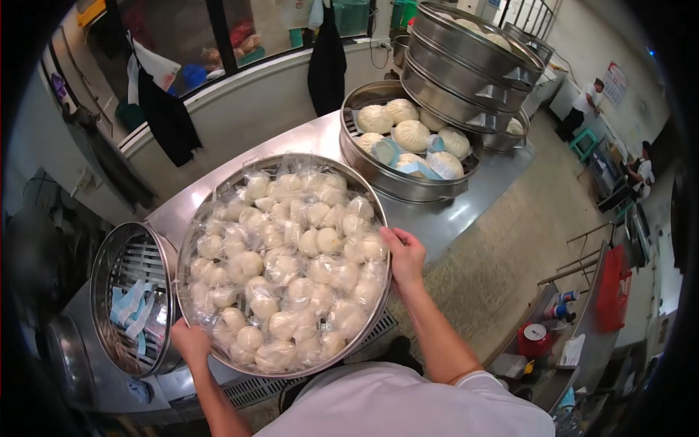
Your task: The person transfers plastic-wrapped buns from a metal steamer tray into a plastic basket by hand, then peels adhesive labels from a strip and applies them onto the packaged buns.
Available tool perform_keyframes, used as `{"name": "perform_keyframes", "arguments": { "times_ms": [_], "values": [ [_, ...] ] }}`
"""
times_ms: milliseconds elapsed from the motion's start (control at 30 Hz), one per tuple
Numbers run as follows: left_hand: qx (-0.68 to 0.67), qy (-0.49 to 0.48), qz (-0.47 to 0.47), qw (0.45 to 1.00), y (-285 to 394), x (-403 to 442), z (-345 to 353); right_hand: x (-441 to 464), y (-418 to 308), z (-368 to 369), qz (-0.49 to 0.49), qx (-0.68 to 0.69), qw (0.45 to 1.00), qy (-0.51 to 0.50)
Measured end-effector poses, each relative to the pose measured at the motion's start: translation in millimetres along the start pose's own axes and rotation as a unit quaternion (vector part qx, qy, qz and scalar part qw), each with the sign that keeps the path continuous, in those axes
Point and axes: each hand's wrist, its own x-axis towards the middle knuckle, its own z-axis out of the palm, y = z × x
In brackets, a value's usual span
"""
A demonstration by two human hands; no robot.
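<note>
A wide round metal steamer tray [384,302] is full of pale buns [280,266] wrapped in clear plastic. My left hand [191,341] grips its rim at the lower left, and my right hand [405,255] grips the rim on the right side. The fingers of both hands are partly hidden beneath or behind the rim. Left of the tray, a slatted steamer basket [138,255] rests tilted, with light-blue paper strips [133,309] inside. Behind my right hand, an open steamer [404,191] holds several larger pleated buns [411,136] and some blue paper pieces.
Stacked metal steamers [466,84] rise at the back right of the steel table [320,138]. A side shelf with a red can [535,333] and a red container [613,288] stands at the right. Two people work farther back, one in a white top [586,98].
</note>
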Motion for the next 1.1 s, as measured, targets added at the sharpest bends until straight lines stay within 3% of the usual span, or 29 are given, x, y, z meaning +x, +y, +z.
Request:
{"name": "perform_keyframes", "arguments": {
  "times_ms": [300,333,433,467,533,633,733,933,1033,1100],
  "values": [
    [0.0,0.046,0.012,0.999,-8,-120,37,-6,-5,-117,-0.03,-0.03,0.999,-0.026],
    [0.016,0.039,0.038,0.998,-39,-115,52,-10,-4,-127,-0.03,-0.022,0.999,-0.025],
    [-0.055,-0.03,-0.033,0.997,-40,-114,51,-16,12,-154,-0.026,-0.018,0.999,-0.025],
    [-0.192,-0.097,-0.09,0.972,-84,-83,62,-24,9,-157,-0.016,0.015,0.999,-0.027],
    [-0.268,-0.188,-0.197,0.924,-83,-58,45,-31,19,-166,-0.011,0.006,1.0,-0.011],
    [-0.438,-0.188,-0.117,0.871,-49,-40,59,-36,49,-180,0.011,-0.001,1.0,0.01],
    [-0.547,-0.347,-0.149,0.747,-30,-6,75,-43,58,-182,0.04,-0.013,0.999,0.035],
    [-0.281,-0.321,-0.06,0.902,-22,36,103,-44,52,-179,0.094,-0.073,0.992,0.035],
    [-0.288,-0.25,0.008,0.924,-2,30,101,-38,52,-180,0.108,-0.109,0.988,-0.003],
    [-0.358,-0.31,-0.039,0.88,5,43,104,-35,59,-179,0.11,-0.085,0.99,0.022]
  ]
}}
